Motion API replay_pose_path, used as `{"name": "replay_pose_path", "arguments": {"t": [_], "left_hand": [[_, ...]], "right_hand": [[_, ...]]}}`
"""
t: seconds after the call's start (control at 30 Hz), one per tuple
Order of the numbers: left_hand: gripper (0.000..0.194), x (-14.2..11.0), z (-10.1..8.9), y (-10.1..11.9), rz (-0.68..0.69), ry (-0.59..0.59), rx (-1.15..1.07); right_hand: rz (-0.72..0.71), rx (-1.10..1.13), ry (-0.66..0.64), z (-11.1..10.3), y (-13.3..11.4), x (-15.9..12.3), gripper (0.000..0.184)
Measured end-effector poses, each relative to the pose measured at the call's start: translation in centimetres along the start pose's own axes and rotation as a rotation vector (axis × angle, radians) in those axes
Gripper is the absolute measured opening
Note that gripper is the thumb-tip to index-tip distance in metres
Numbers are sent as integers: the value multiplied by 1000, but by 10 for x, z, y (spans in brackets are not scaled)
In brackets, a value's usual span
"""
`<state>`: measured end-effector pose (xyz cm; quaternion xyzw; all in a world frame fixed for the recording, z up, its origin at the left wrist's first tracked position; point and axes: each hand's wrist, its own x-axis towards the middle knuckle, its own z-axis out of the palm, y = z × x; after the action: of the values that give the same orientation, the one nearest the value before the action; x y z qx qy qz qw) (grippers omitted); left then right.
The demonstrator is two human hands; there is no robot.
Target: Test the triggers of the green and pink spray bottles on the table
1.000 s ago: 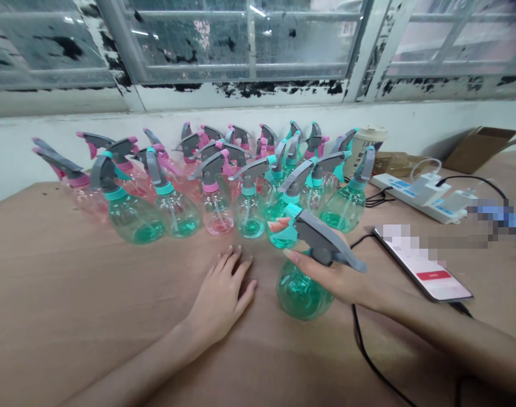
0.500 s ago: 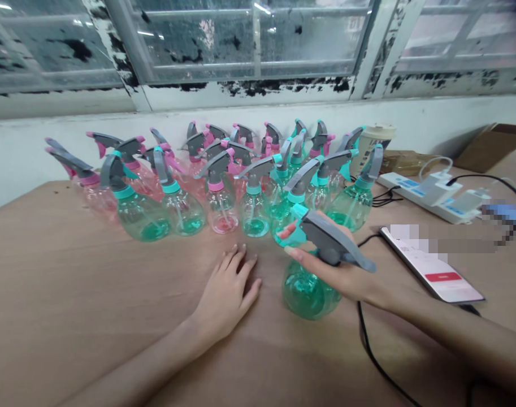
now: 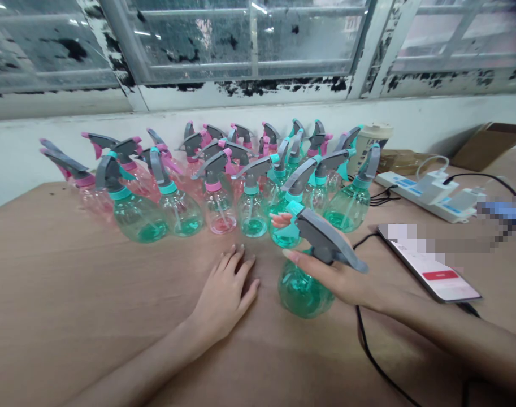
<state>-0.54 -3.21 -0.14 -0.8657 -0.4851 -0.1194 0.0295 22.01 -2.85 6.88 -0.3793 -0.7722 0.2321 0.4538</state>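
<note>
My right hand (image 3: 325, 277) is wrapped round the neck of a green spray bottle (image 3: 304, 297) with a grey and turquoise trigger head (image 3: 325, 234). The bottle stands at the front of the group, its neck mostly hidden by my fingers. My left hand (image 3: 226, 288) lies flat on the table (image 3: 134, 316) with its fingers spread, holding nothing. Just beyond its fingertips stand a clear green spray bottle (image 3: 252, 212) and a pink one (image 3: 221, 209).
Several more pink and green spray bottles crowd toward the wall, among them a tilted green bottle (image 3: 139, 217). On the right are a phone (image 3: 427, 271), a white power strip (image 3: 423, 195), a paper cup (image 3: 374, 141) and a cardboard box (image 3: 486, 147). A black cable (image 3: 376, 362) runs beside my right forearm.
The view has shifted slightly, moving everything a little to the left. My right hand still grips the green spray bottle, and my left hand stays flat on the table.
</note>
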Motion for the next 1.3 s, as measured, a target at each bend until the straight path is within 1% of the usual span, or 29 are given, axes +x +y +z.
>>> {"name": "replay_pose_path", "arguments": {"t": [0.07, 0.13, 0.27, 0.33, 0.4, 0.5, 0.67, 0.77, 0.9, 1.03, 1.2, 1.3], "left_hand": [[46, 0, -1, 0, 0, -12, 6], [46, 0, -2, 1, 1, -19, 10], [46, 0, -2, 1, 4, -18, 19], [45, 0, -2, 1, 4, -17, 23], [46, 0, -2, 1, 3, -19, 27], [46, 1, -3, 1, 2, -25, 23], [44, 0, -3, 1, 2, -12, 4], [44, 0, -3, 0, -3, -9, 0], [45, -1, -2, 0, 1, -2, -17], [45, 0, -2, 0, -6, 1, -29], [46, 1, -4, 1, -14, -40, -6], [46, 1, -4, 1, -11, -39, 1]], "right_hand": [[57, 32, -26, 0, -1, -1, 39], [66, 68, -29, 0, -1, 0, 39], [-25, 171, 2, 2, 1, 3, 36], [-44, 194, -2, 2, 2, 5, 34], [-45, 180, -8, 0, 2, 6, 26], [-20, 132, -4, -4, 0, 5, 6], [10, 126, -56, -8, -2, 6, 2], [23, 146, -21, -6, -2, 8, 12], [38, 110, 32, -2, -2, 9, 17], [40, 99, 21, -2, -3, 9, 25], [21, 124, 10, -2, -1, 9, 28], [35, 150, -3, -1, 1, 9, 31]]}}
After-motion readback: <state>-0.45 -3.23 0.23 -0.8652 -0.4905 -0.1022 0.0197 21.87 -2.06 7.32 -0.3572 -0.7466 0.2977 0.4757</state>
